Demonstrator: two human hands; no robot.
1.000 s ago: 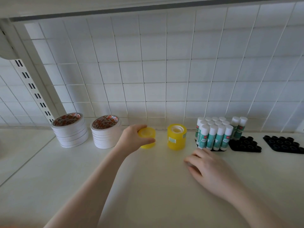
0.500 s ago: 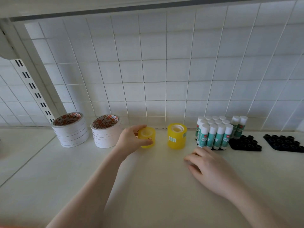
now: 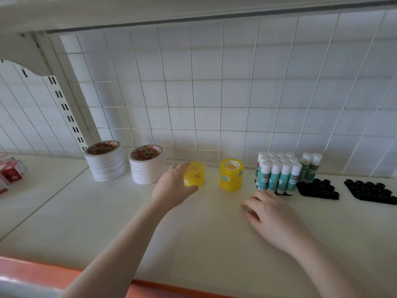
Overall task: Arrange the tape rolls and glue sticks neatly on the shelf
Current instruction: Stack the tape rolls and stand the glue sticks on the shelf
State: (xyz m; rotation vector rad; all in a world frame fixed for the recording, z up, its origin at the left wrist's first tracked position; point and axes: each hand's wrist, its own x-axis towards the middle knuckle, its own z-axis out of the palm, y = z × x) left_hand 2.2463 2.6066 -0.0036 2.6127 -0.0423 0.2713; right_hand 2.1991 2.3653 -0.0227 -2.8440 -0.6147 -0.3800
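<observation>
Head view: left hand (image 3: 171, 187) grips yellow tape stack (image 3: 195, 174), likely to line it up with second yellow tape stack (image 3: 231, 175) just beside it. White tape stacks (image 3: 148, 166) beyond hand. Glue sticks (image 3: 277, 172) on far side of second stack. Right hand (image 3: 272, 214) rests on shelf (image 3: 193, 244), fingers loosely spread, holding nothing.

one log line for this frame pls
left hand: grips yellow tape | right hand: flat on shelf | second yellow tape: standing | glue sticks: racked

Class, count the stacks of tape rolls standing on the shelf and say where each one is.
4: two white stacks at the left by the wall, one yellow stack gripped by the left hand, another yellow stack beside the glue sticks.
</observation>
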